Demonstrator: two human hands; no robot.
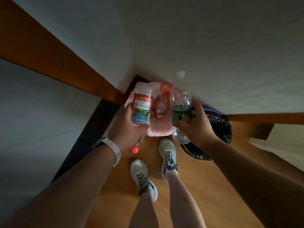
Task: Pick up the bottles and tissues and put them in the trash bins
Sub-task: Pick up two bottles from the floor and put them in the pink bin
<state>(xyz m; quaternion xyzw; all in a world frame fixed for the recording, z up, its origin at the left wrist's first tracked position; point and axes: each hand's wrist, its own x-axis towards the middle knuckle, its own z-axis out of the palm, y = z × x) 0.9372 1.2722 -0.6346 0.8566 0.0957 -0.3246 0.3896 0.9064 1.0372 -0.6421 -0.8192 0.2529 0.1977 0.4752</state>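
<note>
L hand is gripping a red-label bottle, fingers and thumb curling round its body. The red cap is pointing down at the floor and the clear base is tipping up, overlapping the pink-lined bin in the view. R hand is holding a green-label bottle, w/ fingers wrapping round the label. Its white-cap end is blurring up toward the wall, and its clear base is sticking out below the hand, approx. over the gap btwn the two bins. A 3rd bottle, red cap and red label, is lying inside the pink bin, cap toward the far side. The black-lined bin is sitting just right of the pink one, partly hiding behind the R hand and forearm. Both bins are standing on the floor in the corner by the wall. A watch w/ a pale band is sitting on the L wrist. Two pale sneakers are standing on the floor near the bins, the R foot closer to them.
</note>
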